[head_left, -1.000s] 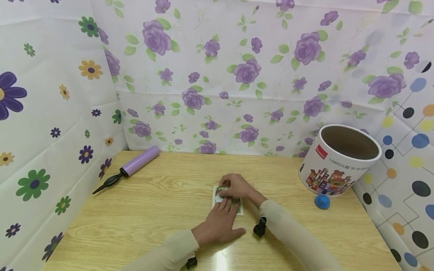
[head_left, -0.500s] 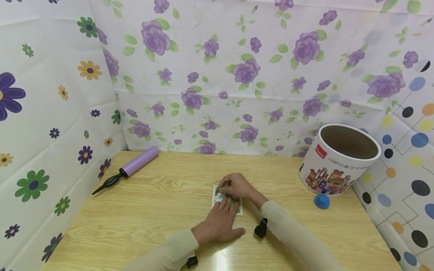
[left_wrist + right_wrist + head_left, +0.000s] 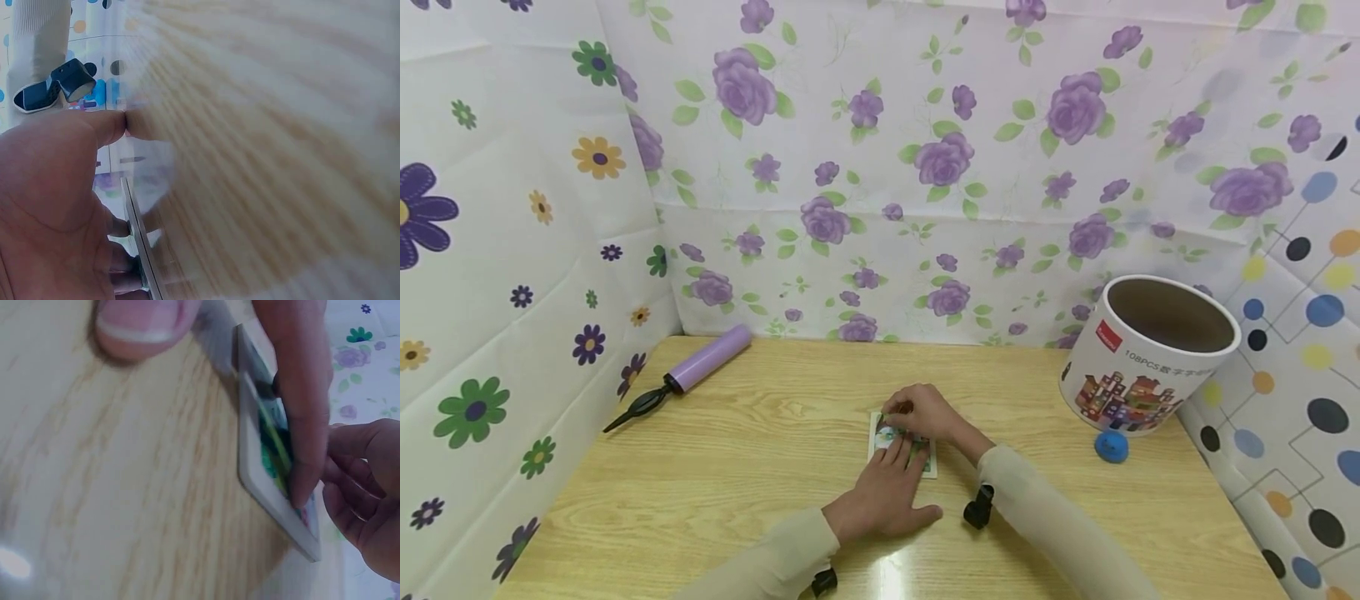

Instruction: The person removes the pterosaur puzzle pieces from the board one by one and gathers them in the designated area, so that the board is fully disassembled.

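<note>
The left hand (image 3: 889, 498) lies palm down, its fingers straight and a little spread on the near part of the board (image 3: 883, 437), its thumb stretched out to the right and clear of it. The right hand (image 3: 922, 412) is just beyond the left one, fingers bent, thumb and index tips close together at the board's far left corner; whether they pinch something cannot be told. The board itself lies flat under both hands, a thick pale rim around a picture with green and white in it, much of it covered by fingers. Behind each hand, a black camera (image 3: 977, 507) is strapped at the wrist, by the cuff of a cream sleeve (image 3: 1052, 517).

The wooden surface (image 3: 737, 483) spreads out around the hands. Well to the right of the right hand sits a blue toy (image 3: 1112, 447), and just behind that a white bucket (image 3: 1093, 379) printed with "108PCS" and coloured blocks. Well to the left of both hands and farther back lies a purple pump (image 3: 709, 358), its black nozzle towards the near left. Beyond the hands hangs a cloth (image 3: 880, 250) with purple roses.
</note>
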Demonstrator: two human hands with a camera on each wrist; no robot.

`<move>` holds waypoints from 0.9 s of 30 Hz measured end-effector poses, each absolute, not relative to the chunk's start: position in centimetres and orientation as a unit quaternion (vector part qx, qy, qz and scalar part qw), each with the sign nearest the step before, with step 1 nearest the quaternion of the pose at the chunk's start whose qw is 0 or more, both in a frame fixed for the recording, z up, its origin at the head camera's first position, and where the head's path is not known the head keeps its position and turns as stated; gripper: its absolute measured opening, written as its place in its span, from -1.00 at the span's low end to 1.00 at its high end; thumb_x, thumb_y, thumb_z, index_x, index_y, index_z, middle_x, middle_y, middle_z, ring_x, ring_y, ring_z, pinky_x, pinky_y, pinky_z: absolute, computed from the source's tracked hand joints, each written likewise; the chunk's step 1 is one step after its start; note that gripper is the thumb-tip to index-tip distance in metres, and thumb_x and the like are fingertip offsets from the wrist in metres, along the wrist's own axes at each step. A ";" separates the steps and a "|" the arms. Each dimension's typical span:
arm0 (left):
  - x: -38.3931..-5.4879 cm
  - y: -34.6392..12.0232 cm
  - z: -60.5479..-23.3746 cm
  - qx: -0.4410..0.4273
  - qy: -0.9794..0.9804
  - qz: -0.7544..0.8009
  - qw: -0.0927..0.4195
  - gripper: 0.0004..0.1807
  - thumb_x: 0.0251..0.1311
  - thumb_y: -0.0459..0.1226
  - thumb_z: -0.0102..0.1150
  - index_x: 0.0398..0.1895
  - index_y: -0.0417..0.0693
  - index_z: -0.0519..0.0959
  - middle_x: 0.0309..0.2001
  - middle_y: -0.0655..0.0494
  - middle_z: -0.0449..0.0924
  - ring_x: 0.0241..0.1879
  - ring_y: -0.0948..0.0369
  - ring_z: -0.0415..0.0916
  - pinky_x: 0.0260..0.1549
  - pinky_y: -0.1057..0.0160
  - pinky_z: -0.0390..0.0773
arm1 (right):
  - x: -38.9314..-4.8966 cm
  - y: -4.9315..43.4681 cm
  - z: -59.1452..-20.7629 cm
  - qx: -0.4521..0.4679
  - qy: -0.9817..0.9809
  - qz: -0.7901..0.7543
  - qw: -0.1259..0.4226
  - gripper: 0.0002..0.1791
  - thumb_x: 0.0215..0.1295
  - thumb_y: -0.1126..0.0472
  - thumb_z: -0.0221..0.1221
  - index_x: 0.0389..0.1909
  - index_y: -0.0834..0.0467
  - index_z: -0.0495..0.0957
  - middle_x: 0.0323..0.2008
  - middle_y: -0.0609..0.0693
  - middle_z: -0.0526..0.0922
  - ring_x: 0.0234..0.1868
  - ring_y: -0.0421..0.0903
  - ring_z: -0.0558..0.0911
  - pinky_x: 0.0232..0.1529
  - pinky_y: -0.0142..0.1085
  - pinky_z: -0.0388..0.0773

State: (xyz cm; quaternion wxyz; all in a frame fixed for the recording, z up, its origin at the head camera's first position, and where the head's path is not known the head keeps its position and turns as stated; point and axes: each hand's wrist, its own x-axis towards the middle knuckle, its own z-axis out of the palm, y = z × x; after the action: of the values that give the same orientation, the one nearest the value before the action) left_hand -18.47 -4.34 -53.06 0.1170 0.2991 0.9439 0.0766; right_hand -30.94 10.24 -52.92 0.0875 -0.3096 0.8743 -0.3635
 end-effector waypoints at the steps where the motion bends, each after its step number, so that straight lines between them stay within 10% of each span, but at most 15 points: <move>1: -18.5 -4.3 -53.1 0.299 0.944 0.077 0.116 0.03 0.39 0.37 -0.13 0.65 -0.15 -0.01 0.62 -0.26 -0.15 0.62 -0.11 -0.18 0.49 -0.13 0.07 | -30.9 10.4 -52.8 -0.309 0.873 -0.367 0.088 -0.86 0.42 0.15 0.29 -0.09 0.00 0.77 -0.19 -0.18 0.76 -0.25 -0.28 0.69 -0.18 -0.30 0.65; 27: -18.4 -4.8 -53.6 0.300 0.946 0.077 0.092 0.00 0.38 0.39 -0.15 0.66 -0.04 0.02 0.64 -0.17 -0.13 0.62 -0.06 -0.12 0.49 -0.10 0.10 | -31.6 19.0 -51.4 -0.252 0.902 -0.350 0.027 -0.87 0.39 0.26 0.30 -0.15 0.06 0.79 -0.18 -0.07 0.79 -0.19 -0.17 0.72 -0.08 -0.19 0.68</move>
State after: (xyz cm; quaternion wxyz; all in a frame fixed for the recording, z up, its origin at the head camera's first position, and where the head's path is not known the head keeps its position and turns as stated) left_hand -18.40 -4.76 -53.59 0.0921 0.2998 0.9464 0.0774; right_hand -31.59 19.02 -51.41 0.0269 -0.2518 0.9017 -0.3503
